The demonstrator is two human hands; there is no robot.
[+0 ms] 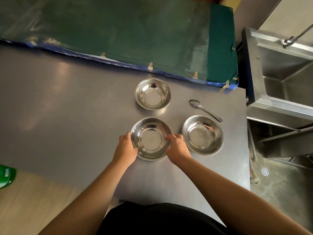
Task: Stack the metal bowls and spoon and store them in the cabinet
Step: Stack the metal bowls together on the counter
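Note:
Three shiny metal bowls stand upright on the grey steel table. The near bowl is held on both sides: my left hand grips its left rim and my right hand grips its right rim. A second bowl sits just to the right, apart from it. The far bowl stands behind the near one. A metal spoon lies flat behind the right bowl, its scoop pointing to the far left.
A green and blue padded mat runs along the table's far edge. A steel sink with a tap stands to the right, across a gap. A green object lies on the floor at the left. A floor drain shows at the right.

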